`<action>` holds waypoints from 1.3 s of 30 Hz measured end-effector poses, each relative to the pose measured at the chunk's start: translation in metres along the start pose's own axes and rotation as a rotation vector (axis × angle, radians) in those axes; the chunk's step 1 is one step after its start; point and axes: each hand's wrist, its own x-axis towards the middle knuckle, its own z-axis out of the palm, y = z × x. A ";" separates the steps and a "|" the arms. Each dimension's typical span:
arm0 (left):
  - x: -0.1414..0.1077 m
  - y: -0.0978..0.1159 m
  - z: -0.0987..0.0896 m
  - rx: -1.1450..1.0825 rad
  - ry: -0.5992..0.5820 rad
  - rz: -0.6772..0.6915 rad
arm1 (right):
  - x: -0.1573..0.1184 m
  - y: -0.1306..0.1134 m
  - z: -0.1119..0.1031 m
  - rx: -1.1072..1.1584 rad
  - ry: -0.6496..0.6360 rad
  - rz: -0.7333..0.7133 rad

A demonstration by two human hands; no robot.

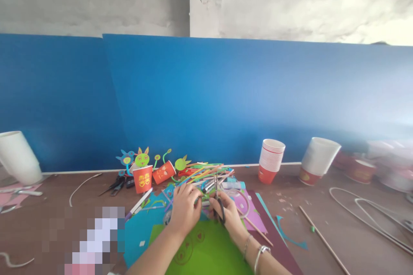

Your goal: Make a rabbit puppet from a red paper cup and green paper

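My right hand (228, 214) is closed on a pair of scissors (220, 209) with black handles, the blades pointing up and away from me. My left hand (186, 207) is held close by on the left, its fingers pinched together. Something small and green shows at its fingertips, too small to make out. Both hands are over a green paper sheet (209, 249) with drawn circles and hearts. Beneath that lie a blue sheet (134, 227) and a pink sheet (256, 217).
Behind my hands lie colourful sticks (196, 172), beside red paper cups (143, 180) with paper animal figures. Cup stacks (271, 161) stand at the back right against a blue partition (206, 103). A wooden stick (322, 238) and white cable (361, 212) lie at right.
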 end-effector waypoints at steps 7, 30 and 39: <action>-0.004 0.009 -0.002 -0.038 0.061 0.207 | 0.005 0.007 -0.005 0.127 0.042 -0.010; 0.010 0.012 0.013 -1.387 0.120 -0.670 | -0.004 0.012 0.005 -0.098 -0.092 -0.109; 0.006 0.016 0.018 -1.386 0.063 -0.688 | -0.003 0.020 0.006 -0.008 -0.150 -0.090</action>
